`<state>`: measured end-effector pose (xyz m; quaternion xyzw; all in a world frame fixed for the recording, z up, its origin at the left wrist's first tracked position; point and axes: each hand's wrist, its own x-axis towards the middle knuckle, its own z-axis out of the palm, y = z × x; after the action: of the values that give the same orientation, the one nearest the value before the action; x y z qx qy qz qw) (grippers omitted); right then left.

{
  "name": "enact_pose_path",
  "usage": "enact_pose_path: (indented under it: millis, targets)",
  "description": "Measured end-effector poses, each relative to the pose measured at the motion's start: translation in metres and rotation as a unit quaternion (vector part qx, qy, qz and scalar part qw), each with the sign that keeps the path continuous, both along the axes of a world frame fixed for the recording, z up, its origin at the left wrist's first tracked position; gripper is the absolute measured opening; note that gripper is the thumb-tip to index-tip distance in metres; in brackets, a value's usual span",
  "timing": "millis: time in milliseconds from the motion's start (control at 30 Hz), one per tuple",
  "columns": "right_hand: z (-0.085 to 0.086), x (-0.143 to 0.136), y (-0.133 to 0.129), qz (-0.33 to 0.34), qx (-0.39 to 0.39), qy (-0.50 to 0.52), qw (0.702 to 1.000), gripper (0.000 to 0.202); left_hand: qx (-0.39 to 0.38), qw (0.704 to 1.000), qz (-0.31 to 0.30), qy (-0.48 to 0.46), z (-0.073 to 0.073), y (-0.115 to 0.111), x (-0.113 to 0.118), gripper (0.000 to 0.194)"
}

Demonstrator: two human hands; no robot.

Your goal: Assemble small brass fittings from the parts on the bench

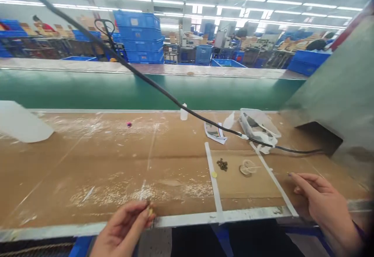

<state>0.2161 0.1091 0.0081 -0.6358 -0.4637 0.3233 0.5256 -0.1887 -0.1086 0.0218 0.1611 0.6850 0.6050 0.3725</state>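
Note:
My left hand [124,225] is over the table's front edge, its thumb and fingers pinched on a small brass-coloured piece [150,211]. At the right, my right hand [324,200] is above the table, thumb and forefinger pressed together on something tiny that I cannot make out. Between the hands, a brown sheet [242,188] is bordered by white tape strips. On it are a pile of small dark pieces [222,165] and a small round clear dish [246,169] with a thin pale stick across it. A yellow dot [214,174] sits on the left tape strip.
A black cable [163,91] crosses the view diagonally. Behind the sheet are a clear plastic box [258,124], a white packet [215,133] and a white bottle [184,112]. A white bin [23,122] lies at the far left. Beyond the green belt [204,91] stand blue crates [140,36].

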Motion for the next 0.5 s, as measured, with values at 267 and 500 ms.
enact_pose_path:
  millis: [267,500]
  targets:
    - [-0.018,0.003,0.002,0.014,0.017,0.015,1.000,0.037,0.092,0.981,-0.109,-0.133,0.024,0.107,0.066,0.048]
    - [-0.023,0.006,-0.001,0.051,0.016,0.011,0.999,0.032,0.092,0.977,-0.141,-0.133,0.002,0.123,0.078,0.044]
